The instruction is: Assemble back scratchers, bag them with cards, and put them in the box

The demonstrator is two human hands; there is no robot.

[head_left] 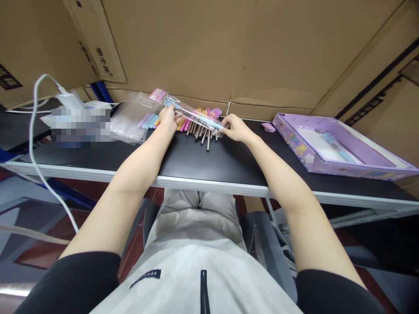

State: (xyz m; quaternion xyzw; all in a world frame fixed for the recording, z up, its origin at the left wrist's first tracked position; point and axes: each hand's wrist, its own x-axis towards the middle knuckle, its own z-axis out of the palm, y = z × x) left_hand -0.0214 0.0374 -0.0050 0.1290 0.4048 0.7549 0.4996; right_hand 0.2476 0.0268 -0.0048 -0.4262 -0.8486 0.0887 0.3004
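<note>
A blue fork in a clear plastic sleeve (191, 114) is held between both my hands above a black table (229, 161). My left hand (167, 120) pinches the sleeve near the fork's tines. My right hand (233, 128) pinches the handle end of the same sleeve. Under the sleeve lies a pile of small forks (200, 126) with metal stems and pink, orange and purple handles.
A heap of clear plastic bags (131, 118) with pastel handles lies left of my hands. A purple gift box (330, 146) with a blue utensil inside sits at the right. A white charger and cable (42, 113) are at the far left. Cardboard sheets back the table.
</note>
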